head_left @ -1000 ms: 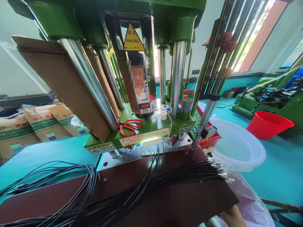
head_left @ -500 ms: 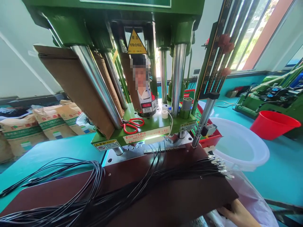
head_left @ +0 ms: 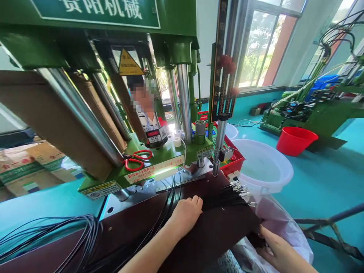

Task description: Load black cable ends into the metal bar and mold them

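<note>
My left hand (head_left: 189, 212) lies over the middle of the dark brown board (head_left: 207, 242), its fingers curled round a bundle of black cables (head_left: 216, 200). To the right of this hand, the cables end in a cluster of silver connectors (head_left: 241, 192). At the board's right front corner is my right hand (head_left: 273, 244), low and with bent fingers closed. Dark material shows beside those fingers, but I cannot make out what they hold. More looped black cables (head_left: 88, 231) rest on the left part of the board.
A green press (head_left: 159, 155) stands behind the board, with red-handled scissors (head_left: 135, 161) on its bed. A white tub (head_left: 264, 163), a red bucket (head_left: 295, 140) and a plastic-lined bag (head_left: 287, 223) are on the right. A person appears behind the press columns.
The view has swung to the right. My left hand has come into view and closed over the cable bundle. My right hand stays by the board's right corner.
</note>
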{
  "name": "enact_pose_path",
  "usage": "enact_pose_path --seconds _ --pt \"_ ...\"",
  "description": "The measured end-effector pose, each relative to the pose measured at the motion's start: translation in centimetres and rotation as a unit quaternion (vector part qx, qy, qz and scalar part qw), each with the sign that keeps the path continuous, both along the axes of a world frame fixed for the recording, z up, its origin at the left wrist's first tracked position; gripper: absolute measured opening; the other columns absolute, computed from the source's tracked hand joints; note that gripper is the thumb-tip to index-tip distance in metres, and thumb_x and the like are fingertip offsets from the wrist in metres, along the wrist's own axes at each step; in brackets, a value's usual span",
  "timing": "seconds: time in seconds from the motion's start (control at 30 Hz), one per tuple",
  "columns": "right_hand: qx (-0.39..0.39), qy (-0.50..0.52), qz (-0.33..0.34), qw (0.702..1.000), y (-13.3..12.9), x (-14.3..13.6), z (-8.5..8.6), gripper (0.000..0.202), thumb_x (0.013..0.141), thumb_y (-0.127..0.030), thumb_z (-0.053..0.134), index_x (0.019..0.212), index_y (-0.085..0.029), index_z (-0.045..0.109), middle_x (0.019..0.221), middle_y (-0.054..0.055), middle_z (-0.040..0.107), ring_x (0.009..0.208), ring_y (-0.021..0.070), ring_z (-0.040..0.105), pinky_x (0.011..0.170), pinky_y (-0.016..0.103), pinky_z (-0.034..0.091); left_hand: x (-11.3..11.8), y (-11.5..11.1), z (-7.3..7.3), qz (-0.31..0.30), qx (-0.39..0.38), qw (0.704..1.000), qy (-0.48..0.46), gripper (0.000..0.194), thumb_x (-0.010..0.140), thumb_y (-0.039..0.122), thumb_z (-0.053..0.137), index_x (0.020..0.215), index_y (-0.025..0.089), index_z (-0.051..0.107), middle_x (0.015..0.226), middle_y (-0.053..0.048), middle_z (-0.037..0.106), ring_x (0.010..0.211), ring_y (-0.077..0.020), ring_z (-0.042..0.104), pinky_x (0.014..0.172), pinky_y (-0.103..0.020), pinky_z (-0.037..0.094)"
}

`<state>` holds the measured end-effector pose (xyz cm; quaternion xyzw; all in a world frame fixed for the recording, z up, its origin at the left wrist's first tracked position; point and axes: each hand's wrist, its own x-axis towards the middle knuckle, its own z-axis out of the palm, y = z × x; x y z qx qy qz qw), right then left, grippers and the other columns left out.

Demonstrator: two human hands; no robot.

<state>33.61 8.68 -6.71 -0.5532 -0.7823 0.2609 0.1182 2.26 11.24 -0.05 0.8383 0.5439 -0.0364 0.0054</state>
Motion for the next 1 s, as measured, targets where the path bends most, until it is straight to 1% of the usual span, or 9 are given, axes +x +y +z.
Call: enact_pose_path --seconds 0.1,0.2,0.4,0.47,0.6,0.67,0.73,0.87,1.0 --pt "-0.032 -0.036 0.023 0.999 -0.6 0.5 0.7 0.052 0.073 -0.033 0.053 0.122 -0.015 0.052 0.124 0.011 0.053 0.111 0.03 0.05 0.095 0.04 0.04 -0.9 0.5 0.8 -0.043 -0.01 0.999 -0.002 0.014 0.084 0.019 0.04 0.091 0.015 0.052 0.086 -0.006 0.059 0.073 -0.0212 0.061 0.058 -0.032 0.05" --pt "-0.039 -0.039 0.025 0.998 -0.9 0.3 2.3 0.047 0.074 -0.039 0.054 0.117 -0.02 0.058 0.12 0.01 0.057 0.107 0.0334 0.052 0.093 0.044 0.041 -1.7 0.5 2.4 0.022 0.005 0.996 -0.088 0.019 0.085 0.018 0.033 0.088 0.018 0.051 0.09 -0.005 0.057 0.076 -0.0185 0.06 0.062 -0.029 0.048" --pt "-0.117 0.175 0.098 0.973 -1.5 -5.0 6.6 0.034 0.079 -0.04 0.055 0.112 -0.033 0.059 0.106 0.004 0.064 0.099 0.0268 0.056 0.089 0.04 0.043 -2.9 -0.9 5.8 0.096 -0.039 0.925 -0.365 0.021 0.088 0.028 0.029 0.085 0.018 0.048 0.078 -0.002 0.055 0.071 -0.0136 0.052 0.066 -0.025 0.041" --pt "-0.18 0.325 0.102 0.923 -0.9 -7.9 7.3 0.04 0.079 -0.042 0.058 0.117 -0.032 0.055 0.107 0.006 0.063 0.1 0.0256 0.055 0.09 0.042 0.041 -2.9 -1.5 6.2 0.096 -0.08 0.907 -0.401 0.022 0.087 0.03 0.029 0.08 0.019 0.047 0.07 0.001 0.052 0.064 -0.0118 0.048 0.061 -0.023 0.039" --pt "-0.217 0.643 0.069 0.732 2.2 -13.0 8.4 0.06 0.069 -0.044 0.069 0.123 -0.029 0.048 0.117 0.008 0.057 0.109 0.0265 0.05 0.095 0.045 0.035 -1.9 -2.3 5.6 0.101 -0.076 0.902 -0.412 0.02 0.086 0.027 0.032 0.078 0.019 0.048 0.069 0.002 0.052 0.062 -0.011 0.047 0.06 -0.022 0.037" --pt "-0.199 0.727 0.022 0.656 3.9 -14.3 9.2 0.047 0.074 -0.037 0.066 0.117 -0.026 0.053 0.114 0.007 0.06 0.109 0.0249 0.051 0.097 0.044 0.032 -1.2 -2.8 4.4 0.104 -0.056 0.912 -0.392 0.017 0.086 0.023 0.034 0.083 0.019 0.05 0.073 0.0 0.056 0.066 -0.0118 0.051 0.062 -0.022 0.038" --pt "-0.198 0.762 -0.007 0.617 4.8 -14.7 10.1 0.027 0.081 -0.03 0.058 0.107 -0.022 0.06 0.102 0.007 0.066 0.1 0.0224 0.057 0.097 0.042 0.033 -0.5 -3.4 2.7 0.087 -0.057 0.929 -0.355 0.016 0.084 0.019 0.036 0.086 0.019 0.052 0.078 -0.002 0.061 0.071 -0.0132 0.056 0.064 -0.022 0.04" --pt "-0.246 0.71 0.02 0.659 4.7 -13.8 10.4 0.024 0.086 -0.032 0.05 0.093 -0.015 0.065 0.082 0.009 0.069 0.079 0.0231 0.063 0.083 0.043 0.041 0.9 -4.1 -1.0 0.0 -0.066 0.975 -0.211 0.014 0.073 0.009 0.047 0.079 0.019 0.057 0.077 -0.002 0.064 0.072 -0.0167 0.059 0.059 -0.023 0.042" --pt "-0.234 0.678 0.008 0.697 4.3 -12.8 9.4 0.026 0.086 -0.037 0.05 0.097 -0.017 0.063 0.086 0.009 0.069 0.084 0.023 0.061 0.084 0.043 0.038 1.9 -3.0 -2.3 0.058 0.123 0.987 -0.08 0.031 0.073 0.005 0.047 0.097 0.02 0.058 0.096 -0.006 0.061 0.087 -0.0228 0.057 0.073 -0.035 0.047"
